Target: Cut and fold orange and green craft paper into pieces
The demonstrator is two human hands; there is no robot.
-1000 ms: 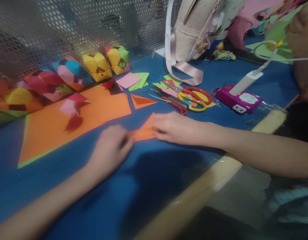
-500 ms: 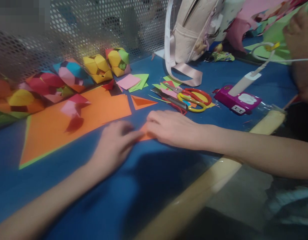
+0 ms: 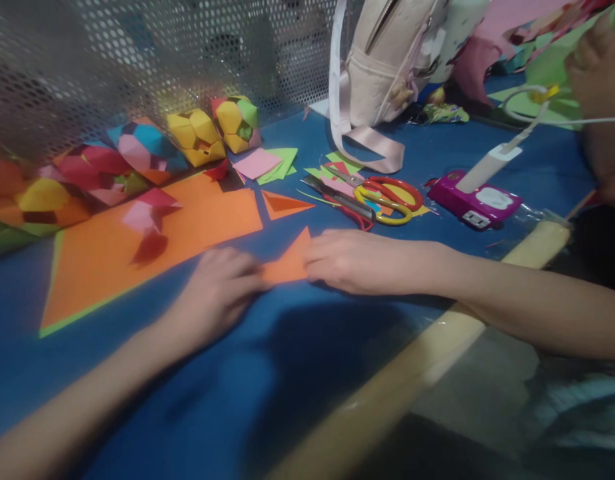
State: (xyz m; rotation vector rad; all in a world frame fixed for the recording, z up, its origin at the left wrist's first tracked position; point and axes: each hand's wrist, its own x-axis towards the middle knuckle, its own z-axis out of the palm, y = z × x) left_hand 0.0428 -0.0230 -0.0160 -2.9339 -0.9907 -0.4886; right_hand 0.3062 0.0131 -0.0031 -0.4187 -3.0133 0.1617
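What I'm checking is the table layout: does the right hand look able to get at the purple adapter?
Probably yes: the purple adapter sits beyond the right forearm with blue tabletop between, though the right hand is on the orange paper.

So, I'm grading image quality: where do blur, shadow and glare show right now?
Head view: the bare left hand looks blurred; head view: broad dark shadow on the flat blue tabletop; head view: small glint on the glossy pale-yellow table edge.

Hiding the ends of an orange paper [image 3: 288,262] beneath a blurred left hand [image 3: 218,287] and a right hand [image 3: 354,262]; losing a backpack [image 3: 380,77] to the top edge, another person's hand [image 3: 594,63] to the right; blurring shapes [image 3: 224,41] behind perforated screen [image 3: 300,63].
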